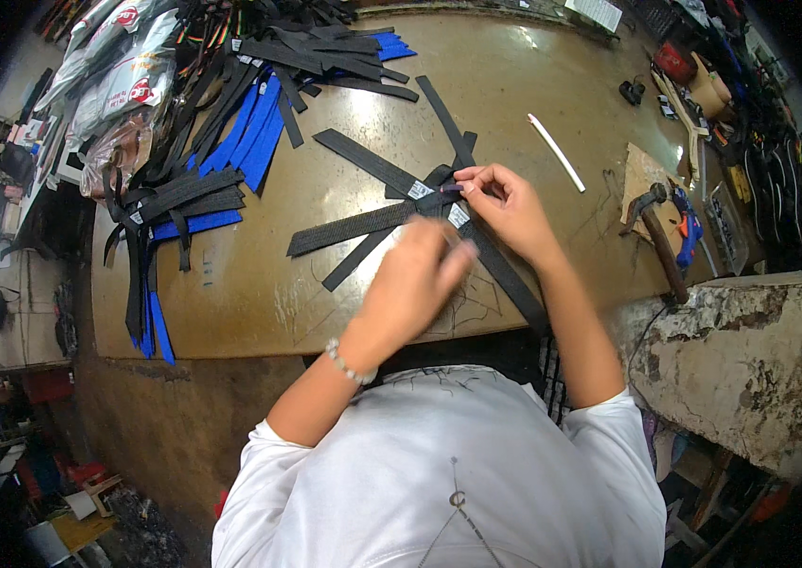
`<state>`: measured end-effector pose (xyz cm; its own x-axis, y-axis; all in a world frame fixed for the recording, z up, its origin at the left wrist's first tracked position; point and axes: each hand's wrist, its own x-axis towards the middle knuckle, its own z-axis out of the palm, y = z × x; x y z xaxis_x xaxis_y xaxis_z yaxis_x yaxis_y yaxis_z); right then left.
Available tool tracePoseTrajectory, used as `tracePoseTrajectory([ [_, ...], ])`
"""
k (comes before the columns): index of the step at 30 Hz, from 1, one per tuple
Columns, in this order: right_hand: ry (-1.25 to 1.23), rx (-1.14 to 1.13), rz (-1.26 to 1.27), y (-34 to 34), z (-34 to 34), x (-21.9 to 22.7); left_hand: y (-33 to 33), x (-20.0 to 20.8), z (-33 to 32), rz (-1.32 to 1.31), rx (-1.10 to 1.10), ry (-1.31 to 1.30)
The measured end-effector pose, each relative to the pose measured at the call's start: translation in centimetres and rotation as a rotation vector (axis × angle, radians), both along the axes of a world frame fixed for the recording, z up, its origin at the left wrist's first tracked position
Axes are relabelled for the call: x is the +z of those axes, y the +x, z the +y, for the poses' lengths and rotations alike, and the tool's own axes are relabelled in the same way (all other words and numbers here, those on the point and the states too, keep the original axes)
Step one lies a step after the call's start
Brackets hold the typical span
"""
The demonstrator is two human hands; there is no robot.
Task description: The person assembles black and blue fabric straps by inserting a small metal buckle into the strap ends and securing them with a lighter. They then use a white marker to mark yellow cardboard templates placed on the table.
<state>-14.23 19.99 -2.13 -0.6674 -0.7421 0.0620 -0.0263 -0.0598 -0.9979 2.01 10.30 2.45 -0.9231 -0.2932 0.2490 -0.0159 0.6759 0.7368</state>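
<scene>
Several black webbing straps (349,230) lie crossed in a loose bundle in front of me, with small white labels (421,190) on some of them. The thumb and forefinger of my right hand (507,204) pinch the end of a strap near the middle of the bundle, where a small dark purple piece shows at the fingertips. My left hand (415,275), with a beaded bracelet at its wrist, is over the near side of the bundle, close to the right hand. Motion smears its fingers, so what they hold, if anything, cannot be made out.
Black and blue straps (264,133) are heaped at the far left beside white plastic packages (131,71). On the shiny brown table (353,123) lies a thin white stick (557,152). A hammer (658,237) and a blue tool (687,225) lie at the right edge.
</scene>
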Motion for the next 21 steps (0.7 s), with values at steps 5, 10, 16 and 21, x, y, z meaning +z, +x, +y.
tracePoseTrajectory([
  [5, -0.015, 0.041, -0.055, 0.1, 0.4, 0.1, -1.9, -2.6, -1.4, -0.060, 0.219, -0.145],
  [10, -0.026, 0.060, 0.004, 0.4, 0.4, 0.2, -1.8, -3.1, -2.0, 0.079, 0.212, 0.031],
  [16, -0.006, 0.060, -0.082, 0.3, 0.4, 0.4, -1.7, -3.0, -2.1, -0.005, 0.173, -0.027],
  [21, -0.001, 0.119, -0.042, 0.1, 0.6, 0.6, 0.7, 0.2, -0.4, -0.118, -0.178, 0.035],
])
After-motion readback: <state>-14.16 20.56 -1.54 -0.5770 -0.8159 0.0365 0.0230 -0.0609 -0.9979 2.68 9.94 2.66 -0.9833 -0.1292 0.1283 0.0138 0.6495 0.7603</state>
